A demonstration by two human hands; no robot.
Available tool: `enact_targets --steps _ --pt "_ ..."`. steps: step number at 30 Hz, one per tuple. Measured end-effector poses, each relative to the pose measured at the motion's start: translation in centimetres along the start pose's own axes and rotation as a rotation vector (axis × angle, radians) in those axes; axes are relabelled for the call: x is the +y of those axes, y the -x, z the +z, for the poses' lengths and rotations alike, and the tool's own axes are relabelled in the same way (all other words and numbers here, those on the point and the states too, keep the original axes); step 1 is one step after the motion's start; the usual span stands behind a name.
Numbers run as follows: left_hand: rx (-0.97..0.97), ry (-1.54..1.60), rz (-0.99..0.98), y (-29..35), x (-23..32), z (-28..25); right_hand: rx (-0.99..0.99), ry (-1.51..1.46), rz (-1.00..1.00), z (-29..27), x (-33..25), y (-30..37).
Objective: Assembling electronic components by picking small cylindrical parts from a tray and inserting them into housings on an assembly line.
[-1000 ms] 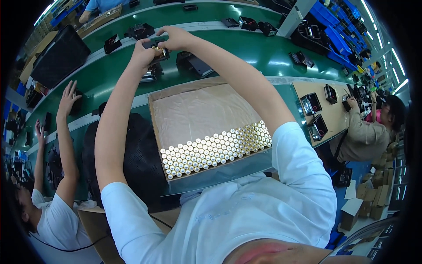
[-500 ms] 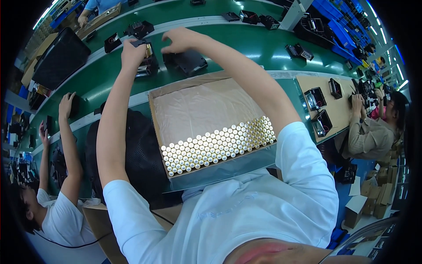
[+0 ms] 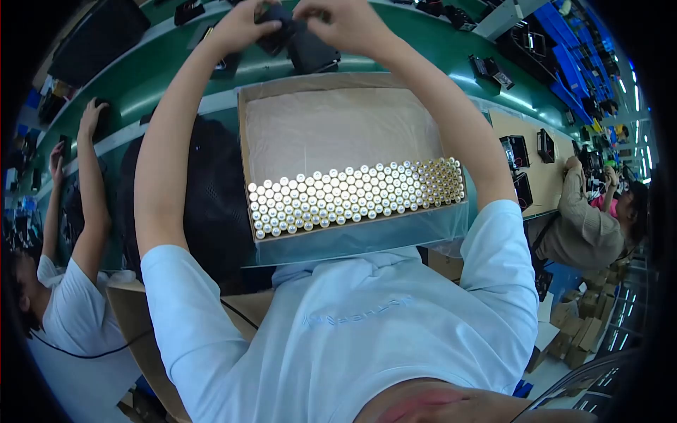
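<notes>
My left hand is closed on a small black plastic part at the far side, over the green bench; motion blurs the part's shape. My right hand hovers just right of it, thumb and fingers apart and curled, with nothing visible between them. Below and between the hands sits a black casing on the green surface. Closer to me, a shallow cardboard box holds many upright cylindrical batteries, packed in rows along its near side. Both forearms reach past the box's sides.
Another black device lies by my left forearm. A black mesh chair back stands left of the box. One person works at left, another at right beside a cardboard sheet with black units. Blue bins line the far right.
My left hand has moved right with a black part, away from the device it was at. My right hand has come closer to it. The view has shifted, so the box appears higher.
</notes>
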State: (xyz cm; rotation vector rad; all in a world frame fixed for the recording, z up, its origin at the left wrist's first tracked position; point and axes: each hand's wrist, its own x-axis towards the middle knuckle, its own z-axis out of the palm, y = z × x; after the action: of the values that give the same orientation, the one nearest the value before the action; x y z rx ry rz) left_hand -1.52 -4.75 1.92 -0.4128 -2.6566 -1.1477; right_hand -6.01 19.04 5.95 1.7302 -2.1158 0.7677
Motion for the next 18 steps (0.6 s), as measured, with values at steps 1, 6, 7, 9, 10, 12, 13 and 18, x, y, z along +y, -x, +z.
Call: enact_targets --steps 1,6,7,9,10,12,13,18 --pt "0.005 0.003 -0.025 -0.3 -1.8 -0.2 -0.03 -0.303 0.275 -0.2 -2.0 -0.3" --pt "-0.045 0.346 -0.278 0.0 -6.1 -1.9 -0.403 -0.728 0.527 -1.3 -13.0 1.9" --pt "0.131 0.334 -0.248 -0.8 -3.5 -0.8 -0.533 -0.689 0.461 -1.0 -13.0 2.7" --pt "0.523 0.274 -0.185 0.3 4.2 -1.3 -0.552 -0.573 0.334 1.0 -14.5 4.3" --pt "0.732 0.229 -0.155 1.4 7.4 -1.6 -0.577 -0.456 0.187 2.1 -15.5 4.6" --pt "0.699 0.287 -0.164 -0.6 7.9 1.8 -0.639 -0.439 0.267 2.9 -14.9 6.2" --pt "0.709 0.271 -0.203 -0.1 7.9 1.5 -0.701 -0.463 0.267 3.3 -15.6 5.9" --pt "0.664 0.386 -0.281 0.4 7.0 2.0 -0.866 -0.49 0.273 4.1 -17.3 4.5"
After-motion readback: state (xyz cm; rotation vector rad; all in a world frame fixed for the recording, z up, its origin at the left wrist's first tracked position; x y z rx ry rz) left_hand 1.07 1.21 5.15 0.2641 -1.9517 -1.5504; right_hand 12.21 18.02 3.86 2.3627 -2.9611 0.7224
